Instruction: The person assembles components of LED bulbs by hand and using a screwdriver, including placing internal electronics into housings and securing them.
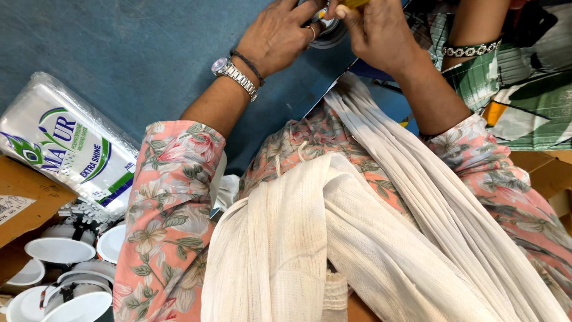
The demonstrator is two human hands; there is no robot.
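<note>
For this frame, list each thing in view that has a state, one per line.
left hand: fingers curled on a round silver part, gripping it
right hand: closed on a small yellow piece
round silver part: held at the top edge, mostly hidden
white round housings: loose, piled in the cardboard box
plastic packet: sealed, lying flat on the blue surface
white scarf: draped over the lap

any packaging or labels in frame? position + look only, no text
Plastic-wrapped pack: left edge on the blue surface, flat rectangle, clear film, white with green and blue print.
Cardboard flap: lower left beside the pack, brown, bearing a small pale printed label.
No screens or signs visible.
</note>
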